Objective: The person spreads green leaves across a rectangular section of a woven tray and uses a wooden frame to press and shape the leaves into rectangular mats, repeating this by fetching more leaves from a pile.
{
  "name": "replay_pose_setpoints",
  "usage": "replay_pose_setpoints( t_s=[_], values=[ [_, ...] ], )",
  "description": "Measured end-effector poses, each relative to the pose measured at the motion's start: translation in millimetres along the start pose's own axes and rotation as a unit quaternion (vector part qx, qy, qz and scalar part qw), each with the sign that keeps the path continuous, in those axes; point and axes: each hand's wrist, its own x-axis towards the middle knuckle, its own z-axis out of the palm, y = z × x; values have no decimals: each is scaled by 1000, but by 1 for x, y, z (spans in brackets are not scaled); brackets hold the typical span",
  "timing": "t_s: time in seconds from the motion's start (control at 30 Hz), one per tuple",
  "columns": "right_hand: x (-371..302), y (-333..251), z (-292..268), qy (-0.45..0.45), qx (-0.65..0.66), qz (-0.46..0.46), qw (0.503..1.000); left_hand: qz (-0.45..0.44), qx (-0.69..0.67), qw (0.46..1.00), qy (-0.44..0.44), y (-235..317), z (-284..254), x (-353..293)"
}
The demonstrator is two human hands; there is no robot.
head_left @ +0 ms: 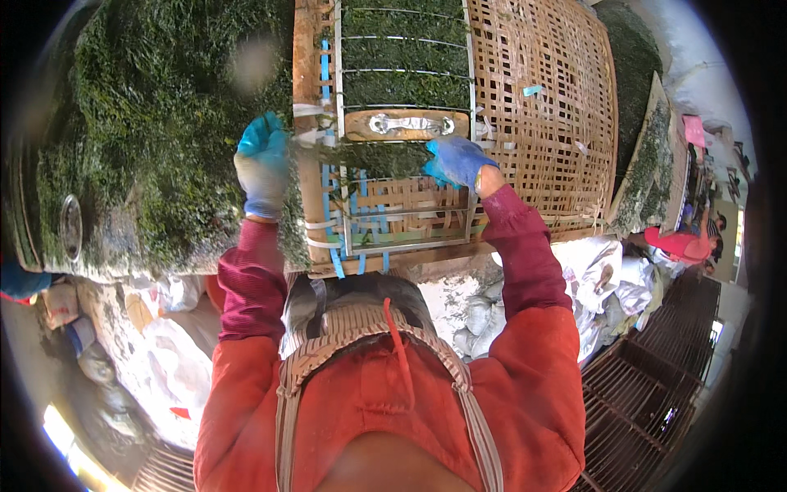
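My left hand (262, 168), in a blue-and-white glove, is over the edge of a large heap of dark green, seaweed-like strands (180, 90). Its fingers are drawn together; what they hold, if anything, is hidden. My right hand (461, 161), in a blue glove, is curled at the right side of a metal frame (473, 74), by a strip of green strands (373, 161). Its grip is hidden too. Thin cross rods divide the frame, which lies on a woven mat (541, 123). Green strands fill its far rows. A wooden bar with a metal handle (410, 125) spans it.
A wooden rail (310, 189) with blue and white straps borders the mat on the left. An oval metal handle (71, 228) shows at the heap's near left. White sacks (594, 271) lie below on the right, beside dark slatted racks (656, 369). A person in red (684, 244) is farther off.
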Motion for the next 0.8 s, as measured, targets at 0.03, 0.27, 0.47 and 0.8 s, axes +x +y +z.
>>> replay_pose_setpoints(
  t_s=[0.03,0.27,0.47,0.8],
  values=[
    [1,9,2,-3,-2,-17,1000,-38,33,999,-8,10,18,-11],
    [-27,59,-25,1,322,-25,946,12,374,911,-171,43,100,-42],
    [-48,115,-19,34,470,-3,882,61,336,928,-149,35,94,-46],
    [-51,42,37,433,-107,-297,844,208,332,892,-227,61,92,-87]
  ],
)
